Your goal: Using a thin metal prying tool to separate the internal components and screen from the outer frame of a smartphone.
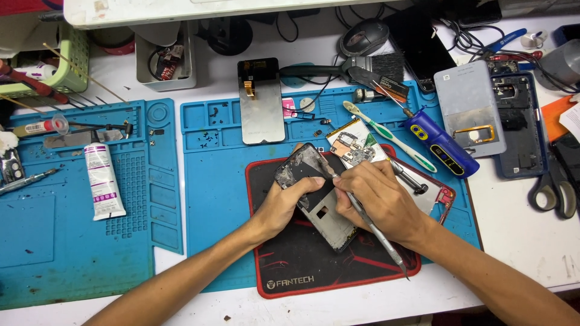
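Note:
My left hand (pixel 285 202) grips the side of an opened phone frame (pixel 319 208), which lies tilted over a black mat with a red border (pixel 302 265). My right hand (pixel 377 196) holds a thin metal pry tool (pixel 374 232) like a pen, its tip resting on the upper part of the frame. A green circuit board (pixel 353 145) lies just beyond the frame, at the mat's far edge.
Two blue work mats (pixel 211 199) cover the white table. A phone screen panel (pixel 261 102), a toothbrush (pixel 389 134), a blue electric screwdriver (pixel 441 148), a grey back cover (pixel 470 108), scissors (pixel 553 190) and a white tube (pixel 103 181) lie around.

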